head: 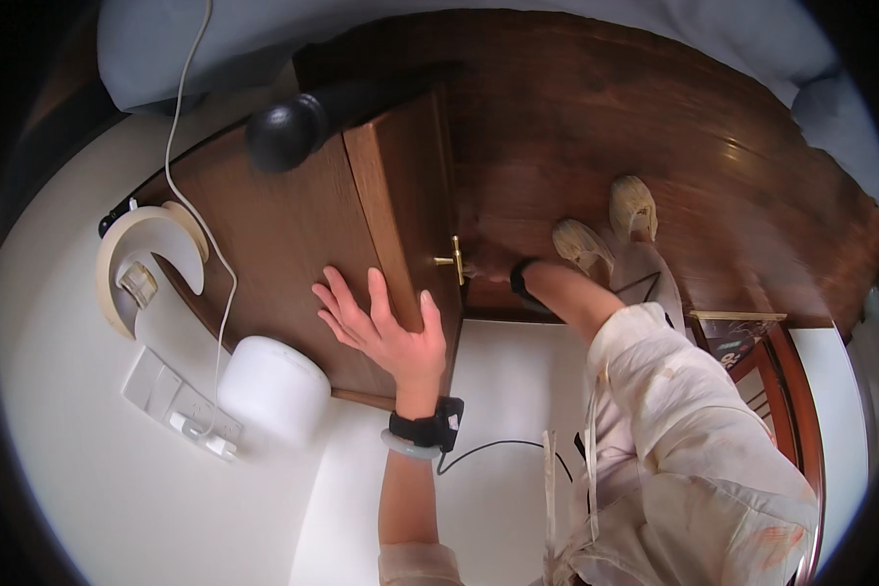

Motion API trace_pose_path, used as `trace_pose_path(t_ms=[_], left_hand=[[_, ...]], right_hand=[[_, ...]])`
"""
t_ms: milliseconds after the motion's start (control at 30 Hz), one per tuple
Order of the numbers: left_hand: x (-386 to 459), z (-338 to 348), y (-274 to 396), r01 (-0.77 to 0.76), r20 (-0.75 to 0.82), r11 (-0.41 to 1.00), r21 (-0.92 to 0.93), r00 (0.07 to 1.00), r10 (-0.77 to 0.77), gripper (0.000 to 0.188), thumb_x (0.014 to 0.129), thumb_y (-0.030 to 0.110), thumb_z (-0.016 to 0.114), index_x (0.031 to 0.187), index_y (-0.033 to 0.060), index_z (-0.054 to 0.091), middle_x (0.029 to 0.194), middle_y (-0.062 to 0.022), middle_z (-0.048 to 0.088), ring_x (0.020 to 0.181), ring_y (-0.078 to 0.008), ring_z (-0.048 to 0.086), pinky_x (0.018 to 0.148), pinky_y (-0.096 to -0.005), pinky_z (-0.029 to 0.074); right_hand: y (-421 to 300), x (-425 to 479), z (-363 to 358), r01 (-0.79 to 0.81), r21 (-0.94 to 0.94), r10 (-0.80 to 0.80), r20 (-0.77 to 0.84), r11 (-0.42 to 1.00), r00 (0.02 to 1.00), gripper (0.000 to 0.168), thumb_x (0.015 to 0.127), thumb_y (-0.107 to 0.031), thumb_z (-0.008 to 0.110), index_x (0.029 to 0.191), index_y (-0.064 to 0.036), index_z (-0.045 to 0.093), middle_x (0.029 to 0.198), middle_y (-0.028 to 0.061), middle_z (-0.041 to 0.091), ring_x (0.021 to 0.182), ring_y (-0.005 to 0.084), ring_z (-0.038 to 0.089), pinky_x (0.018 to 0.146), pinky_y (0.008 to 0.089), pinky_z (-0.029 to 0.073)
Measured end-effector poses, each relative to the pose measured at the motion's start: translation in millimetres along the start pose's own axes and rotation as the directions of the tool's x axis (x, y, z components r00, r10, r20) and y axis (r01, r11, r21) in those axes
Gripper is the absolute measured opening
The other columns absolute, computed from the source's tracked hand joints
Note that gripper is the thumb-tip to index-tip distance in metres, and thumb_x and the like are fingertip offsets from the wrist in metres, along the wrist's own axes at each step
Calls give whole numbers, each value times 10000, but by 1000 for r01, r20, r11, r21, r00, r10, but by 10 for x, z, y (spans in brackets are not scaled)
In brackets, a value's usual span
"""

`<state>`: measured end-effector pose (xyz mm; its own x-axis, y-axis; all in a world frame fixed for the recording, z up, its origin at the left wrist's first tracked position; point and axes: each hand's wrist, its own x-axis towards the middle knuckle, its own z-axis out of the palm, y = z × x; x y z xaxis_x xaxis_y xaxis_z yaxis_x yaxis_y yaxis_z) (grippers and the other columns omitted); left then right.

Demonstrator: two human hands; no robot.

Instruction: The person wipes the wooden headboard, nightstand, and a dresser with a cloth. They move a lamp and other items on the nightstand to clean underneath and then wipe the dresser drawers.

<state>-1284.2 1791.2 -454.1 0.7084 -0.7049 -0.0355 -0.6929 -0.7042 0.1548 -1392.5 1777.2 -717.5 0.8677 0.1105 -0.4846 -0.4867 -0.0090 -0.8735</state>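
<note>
My left hand (381, 329) is spread palm down at the front edge of a brown wooden bedside cabinet (278, 212), fingers apart and nothing in them. It seems to rest on the top. In shadow by the cabinet's front, my right hand (492, 265) is beside a brass T-shaped handle (457, 261). Its fingers are dim and partly hidden, so whether they grip anything is unclear. Black straps circle both wrists; the left one (428, 428) sits above a pale bangle (410, 444).
A white rounded device (275, 388), a curved cream lamp (113, 275) and a black ball-shaped object (282, 135) are on or above the cabinet. A white cable (227, 275) crosses it to a wall socket (183, 406). Slippered feet (633, 205) stand on the dark wooden floor (593, 110).
</note>
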Motion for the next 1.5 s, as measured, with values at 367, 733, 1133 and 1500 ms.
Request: trace_pose_path(t_ms=[367,733,1133,1500], left_hand=[[5,-9,9,16,-51,1000,-19,999,-17,690,795,214,694,1421,178,408,1561,-163,255,1441,-424,197,1127,-623,145],[75,-12,136,-12,-43,999,-31,999,11,704,773,186,710,1410,179,410,1555,-165,264,1437,-423,208,1130,-614,154],[45,-86,78,0,-2,999,34,1000,0,658,832,226,651,1423,158,369,1558,-199,232,1435,-450,186,1128,-629,132],[-29,-17,-58,-9,4,998,66,1000,9,650,880,305,613,1449,156,337,1554,-215,218,1431,-466,178,1115,-639,137]], right_hand=[[-2023,-326,-1219,481,731,158,-614,484,773,518,889,-68,523,1397,-70,424,1271,113,508,1129,228,514,976,318,410],[-1384,379,-1673,217,288,165,-877,933,452,494,881,-60,486,1368,-142,481,1262,222,472,1040,396,543,908,456,460],[-767,1183,-2071,-117,-61,15,-830,991,558,377,915,-224,488,1273,-142,575,1308,147,558,1247,314,476,993,533,354],[-1863,-71,-1490,426,437,90,-774,792,626,451,844,-78,580,1292,-51,537,1241,171,513,1168,342,511,955,386,423]])
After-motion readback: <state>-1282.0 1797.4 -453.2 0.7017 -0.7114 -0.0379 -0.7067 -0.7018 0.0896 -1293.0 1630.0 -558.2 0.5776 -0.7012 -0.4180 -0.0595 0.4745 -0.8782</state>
